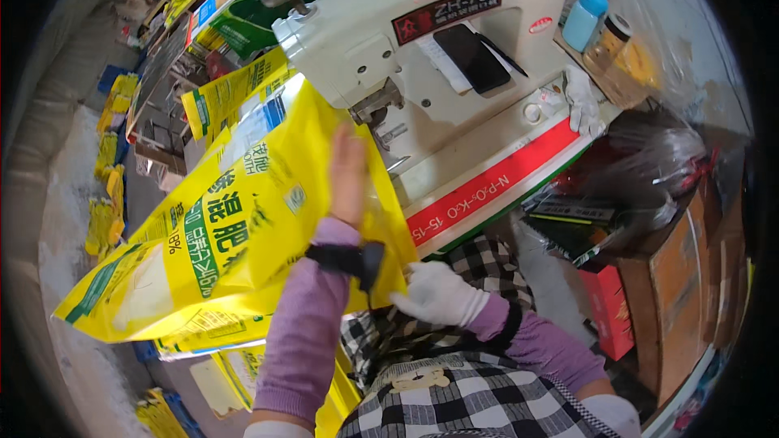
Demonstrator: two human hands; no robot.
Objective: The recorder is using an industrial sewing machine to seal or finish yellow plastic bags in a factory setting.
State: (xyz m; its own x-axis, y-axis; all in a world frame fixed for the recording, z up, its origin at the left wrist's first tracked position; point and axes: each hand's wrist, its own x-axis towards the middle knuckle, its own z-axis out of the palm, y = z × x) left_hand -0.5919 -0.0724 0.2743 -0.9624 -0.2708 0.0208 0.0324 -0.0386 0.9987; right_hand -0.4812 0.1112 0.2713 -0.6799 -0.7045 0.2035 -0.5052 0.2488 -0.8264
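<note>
A large yellow plastic sack (268, 219) with green and dark print spreads from my lap up to the white sewing machine (357, 40). Its upper edge lies by the needle and presser foot (393, 134). My left hand (349, 178), bare and slightly blurred, rests on the sack with its fingers stretched out toward the machine head. Lower down, my right hand (442, 292) wears a white glove and pinches the sack's near right edge; the fingertips are partly hidden.
A dark phone (472, 58) lies on the machine bed, and a white glove (581, 101) on its right end. A blue-capped bottle (584, 18) and a jar (610, 36) stand behind. At right are cardboard boxes (677, 276); more yellow sacks (105, 211) lie at left.
</note>
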